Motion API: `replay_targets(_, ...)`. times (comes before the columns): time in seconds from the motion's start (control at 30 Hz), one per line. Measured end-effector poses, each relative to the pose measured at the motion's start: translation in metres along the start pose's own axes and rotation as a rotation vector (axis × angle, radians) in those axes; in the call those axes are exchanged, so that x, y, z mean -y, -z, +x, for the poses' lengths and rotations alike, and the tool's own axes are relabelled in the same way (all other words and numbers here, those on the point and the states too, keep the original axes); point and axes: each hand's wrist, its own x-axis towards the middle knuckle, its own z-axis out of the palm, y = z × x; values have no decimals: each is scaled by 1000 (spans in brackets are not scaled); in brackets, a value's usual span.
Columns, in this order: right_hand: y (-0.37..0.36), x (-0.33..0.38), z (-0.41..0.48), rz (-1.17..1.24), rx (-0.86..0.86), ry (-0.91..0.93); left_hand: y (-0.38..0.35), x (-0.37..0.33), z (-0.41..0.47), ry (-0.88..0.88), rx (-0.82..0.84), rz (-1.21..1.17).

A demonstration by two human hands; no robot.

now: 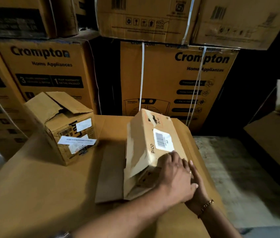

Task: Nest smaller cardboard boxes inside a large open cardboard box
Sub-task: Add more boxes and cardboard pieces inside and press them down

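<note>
A long, pale cardboard box point(146, 145) with a white barcode label and the word "PICO" lies tilted on a broad flat cardboard surface point(41, 182). My left hand point(173, 177) reaches across and grips its near end from above. My right hand point(195, 182), with a bead bracelet at the wrist, presses the same end from the right and is partly hidden under the left hand. A brown flap point(110, 174) lies flat beside the long box on its left. A smaller cube-shaped box point(63, 129) with loose top flaps and peeling labels stands to the left, apart from both hands.
Tall stacks of strapped "Crompton" cartons point(175, 78) wall off the back and left. Bare concrete floor point(235, 177) lies to the right of the cardboard surface. Another carton point(276, 140) stands at the far right.
</note>
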Motion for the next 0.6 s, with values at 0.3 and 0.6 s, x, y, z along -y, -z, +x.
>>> replay_targets(0.3,35,-14,-1,-524,-278,-79,-26,99,-19,306,-580,-727)
replay_targets(0.6,-60,6,12,-703,-76,17,-56,158,-36,774,-46,-1473)
